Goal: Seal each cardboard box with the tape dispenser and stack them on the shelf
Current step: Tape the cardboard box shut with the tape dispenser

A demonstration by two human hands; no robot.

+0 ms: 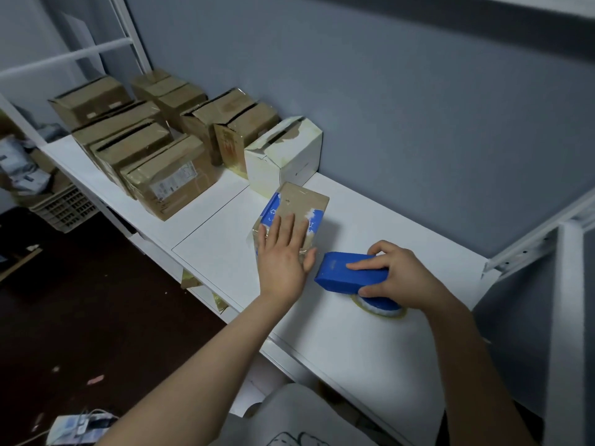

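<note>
- On the white shelf top [222, 262], mid-scene: a small box [304, 201], brown cardboard with blue printed patches, and shiny clear tape over its near end.
- Left hand [283, 262] lies flat on top of the small box. Fingers are straight and slightly spread, thumb sticks out right past the box's near corner. It presses down and grips nothing.
- Right hand [399, 278] is just right of the left hand, clamped on the blue tape dispenser [347, 270]. Index finger lies along the top, thumb on the near side, remaining fingers curl over the far side.
- The dispenser's front end points left at the small box, close to the left thumb. Cannot tell if it touches the box.
- Tape roll [381, 310], yellowish rim, sits under the right hand, down at the shelf top.
- White box [286, 156] stands just beyond the small box, against the grey wall [418, 107]. Its top flaps are torn and not flush.
- Far left on the same surface: a cluster of brown cardboard boxes [170, 178]. Several show dark gaps along the top seams. The nearest has a white label on its side.
- Left, below the shelf: a pale plastic crate [64, 207] on the dark floor [96, 317], with small scraps scattered around.
- Right edge: white metal frame [531, 246].
</note>
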